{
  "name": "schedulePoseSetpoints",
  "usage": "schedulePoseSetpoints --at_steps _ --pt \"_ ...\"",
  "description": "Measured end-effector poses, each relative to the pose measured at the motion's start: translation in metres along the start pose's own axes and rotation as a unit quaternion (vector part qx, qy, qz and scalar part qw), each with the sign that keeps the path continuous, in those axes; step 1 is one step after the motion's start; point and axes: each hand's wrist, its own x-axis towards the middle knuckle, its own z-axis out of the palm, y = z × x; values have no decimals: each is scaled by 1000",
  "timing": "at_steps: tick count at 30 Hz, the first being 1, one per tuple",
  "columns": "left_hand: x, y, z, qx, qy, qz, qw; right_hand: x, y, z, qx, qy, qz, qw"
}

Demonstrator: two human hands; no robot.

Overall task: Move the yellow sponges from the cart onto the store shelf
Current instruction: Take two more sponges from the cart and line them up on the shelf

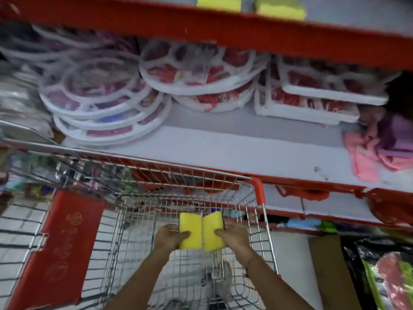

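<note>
Head view showed the left hand (171, 237) gripping one yellow sponge (190, 230) and the right hand (234, 234) gripping another (213, 231), side by side above the wire cart (259, 220); two more sponges (280, 6) sat on the top shelf (201, 27); white round racks (194, 72) crowded the shelf between.

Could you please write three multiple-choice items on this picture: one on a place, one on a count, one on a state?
1. Where are the sponges already put away?
A. on the top shelf
B. on the floor
C. on the cart's red flap

2. How many yellow sponges show in all?
A. two
B. four
C. six

3. What is the left hand doing?
A. hanging free
B. pushing the cart
C. holding a sponge

Key:
1 A: two shelved sponges lie above the top shelf's red edge.
2 B: two up there, two over the cart.
3 C: the left hand grips the left sponge; the right hand grips the right sponge.
</note>
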Motion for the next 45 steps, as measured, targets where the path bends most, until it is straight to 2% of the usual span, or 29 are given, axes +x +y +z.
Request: schedulePoseSetpoints --at_steps 4,9,15,19,25,36,45 --pt "-32 39 -25 -13 -48 65 997 -30 -31 -25 33 15 -48 998" --pt "-77 98 -52 -25 -47 176 983 -56 -74 -60 79 47 -124 988" --pt "-145 176 -72 -60 -83 272 957 -99 -133 -119 143 85 -196 967" --pt "-183 225 -81 -52 -108 345 931 -127 -170 -158 209 79 -232 947" --pt "-230 298 -76 -71 -100 422 898 -158 -220 -223 255 101 -298 914" --pt "-273 401 -27 -95 -83 473 872 -159 -280 -330 255 155 -343 890" --pt "-261 452 45 -18 -46 475 879 -104 -288 -393 228 215 -325 892"
